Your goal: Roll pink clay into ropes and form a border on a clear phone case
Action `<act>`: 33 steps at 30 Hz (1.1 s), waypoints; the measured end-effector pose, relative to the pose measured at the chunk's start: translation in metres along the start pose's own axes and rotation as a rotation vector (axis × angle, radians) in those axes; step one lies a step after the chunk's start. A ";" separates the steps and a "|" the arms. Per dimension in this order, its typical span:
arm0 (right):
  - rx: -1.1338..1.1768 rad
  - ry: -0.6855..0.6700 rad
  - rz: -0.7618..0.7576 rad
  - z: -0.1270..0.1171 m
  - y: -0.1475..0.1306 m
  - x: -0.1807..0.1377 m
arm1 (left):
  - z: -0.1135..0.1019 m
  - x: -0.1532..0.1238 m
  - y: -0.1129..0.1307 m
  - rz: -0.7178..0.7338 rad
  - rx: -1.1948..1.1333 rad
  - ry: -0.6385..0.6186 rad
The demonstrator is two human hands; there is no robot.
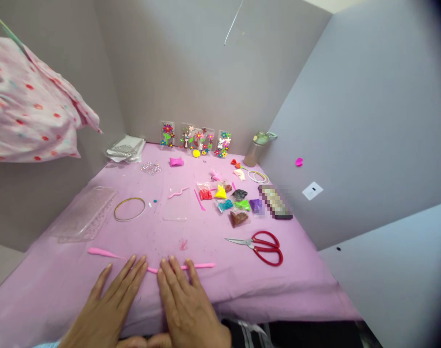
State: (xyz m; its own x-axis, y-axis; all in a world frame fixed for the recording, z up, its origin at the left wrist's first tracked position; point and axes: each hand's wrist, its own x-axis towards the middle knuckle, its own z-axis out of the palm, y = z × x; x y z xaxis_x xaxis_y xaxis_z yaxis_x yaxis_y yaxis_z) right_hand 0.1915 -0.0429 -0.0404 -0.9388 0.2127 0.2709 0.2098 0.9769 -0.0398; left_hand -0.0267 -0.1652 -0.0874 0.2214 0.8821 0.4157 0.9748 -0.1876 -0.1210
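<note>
Both of my hands lie flat, palms down, side by side at the near edge of a table covered in a pink cloth [242, 285]. My left hand [111, 302] and my right hand [186, 304] have their fingers stretched out over a long thin rope of pink clay [202, 265]. The rope runs left to right under my fingertips, its ends showing on both sides. Neither hand grips anything.
Red-handled scissors [262, 246] lie to the right. Several small bags of coloured clay [227, 200] sit mid-table, with a gold ring [129, 209], a clear plastic tray [86, 215], a phone [275, 202] and a bottle [255, 150]. Decorated cards [197, 137] lean on the back wall.
</note>
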 end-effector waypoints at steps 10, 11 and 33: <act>-0.134 0.050 0.198 -0.016 0.028 -0.046 | -0.012 0.050 0.040 0.101 -0.051 0.111; -0.146 0.034 0.216 -0.013 0.032 -0.049 | -0.008 0.059 0.041 0.107 -0.056 0.103; -0.131 -0.004 0.360 -0.009 0.056 -0.046 | 0.014 0.097 0.024 0.059 -0.055 0.067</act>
State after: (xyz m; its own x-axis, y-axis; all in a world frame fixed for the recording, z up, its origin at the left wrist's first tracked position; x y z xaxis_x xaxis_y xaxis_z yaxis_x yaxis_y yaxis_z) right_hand 0.2490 0.0020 -0.0465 -0.7993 0.5424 0.2586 0.5597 0.8287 -0.0082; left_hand 0.0182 -0.0786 -0.0626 0.2785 0.8381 0.4691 0.9595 -0.2641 -0.0979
